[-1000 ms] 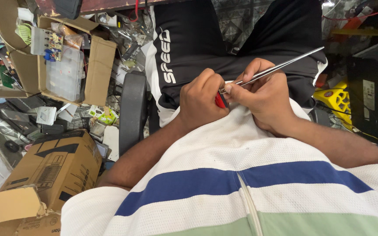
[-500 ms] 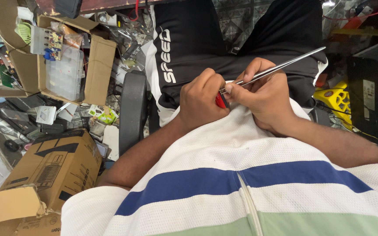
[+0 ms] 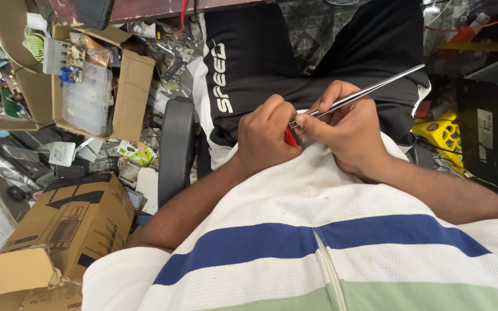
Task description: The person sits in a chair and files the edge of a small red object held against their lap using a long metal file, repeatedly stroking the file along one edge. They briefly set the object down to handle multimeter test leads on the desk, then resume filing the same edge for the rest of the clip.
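Over the lap, left hand (image 3: 266, 135) grips a small red part (image 3: 290, 137), steadying it while right hand (image 3: 347, 129) pinches long silver metal tweezers (image 3: 357, 95) pen-like against it

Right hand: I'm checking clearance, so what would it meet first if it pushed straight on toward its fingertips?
The right hand points left; first would be the left hand, already touching around a red item.

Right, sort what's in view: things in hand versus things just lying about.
In hand:
left hand closed on a small red part
right hand holding metal tweezers

Lying about:
open cardboard box with clear plastic organiser
brown carton
yellow plastic piece
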Demonstrator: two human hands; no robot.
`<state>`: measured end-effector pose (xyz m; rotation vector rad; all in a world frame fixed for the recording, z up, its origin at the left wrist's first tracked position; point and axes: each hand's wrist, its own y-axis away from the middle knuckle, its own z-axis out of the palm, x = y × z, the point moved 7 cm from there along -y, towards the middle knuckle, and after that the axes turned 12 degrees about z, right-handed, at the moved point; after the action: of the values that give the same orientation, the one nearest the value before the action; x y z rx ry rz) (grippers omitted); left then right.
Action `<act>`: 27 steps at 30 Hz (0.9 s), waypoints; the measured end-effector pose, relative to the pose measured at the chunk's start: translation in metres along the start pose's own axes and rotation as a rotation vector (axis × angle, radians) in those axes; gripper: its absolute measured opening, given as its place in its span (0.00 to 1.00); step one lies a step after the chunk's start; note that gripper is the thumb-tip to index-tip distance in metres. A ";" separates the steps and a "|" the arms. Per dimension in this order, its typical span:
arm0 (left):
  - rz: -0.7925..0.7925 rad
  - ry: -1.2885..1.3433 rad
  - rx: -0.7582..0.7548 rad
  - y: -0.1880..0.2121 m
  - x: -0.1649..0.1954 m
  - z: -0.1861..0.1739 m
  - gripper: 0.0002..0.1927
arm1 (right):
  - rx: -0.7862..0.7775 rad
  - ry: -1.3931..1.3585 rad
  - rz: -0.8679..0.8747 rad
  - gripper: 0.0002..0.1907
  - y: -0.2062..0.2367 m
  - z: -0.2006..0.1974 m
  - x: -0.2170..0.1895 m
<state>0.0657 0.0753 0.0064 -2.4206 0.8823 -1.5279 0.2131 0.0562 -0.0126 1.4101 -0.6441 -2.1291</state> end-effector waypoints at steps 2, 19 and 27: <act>0.005 -0.014 0.000 0.000 0.001 -0.001 0.15 | -0.006 -0.006 -0.003 0.14 -0.001 0.000 0.000; 0.022 -0.019 0.006 0.001 0.001 0.003 0.15 | -0.006 -0.021 0.029 0.14 -0.001 -0.001 0.001; 0.019 -0.028 0.015 0.002 0.002 0.002 0.15 | -0.006 -0.011 0.038 0.14 -0.001 -0.001 0.001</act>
<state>0.0668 0.0720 0.0065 -2.4105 0.8819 -1.4847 0.2130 0.0557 -0.0140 1.3734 -0.6626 -2.1086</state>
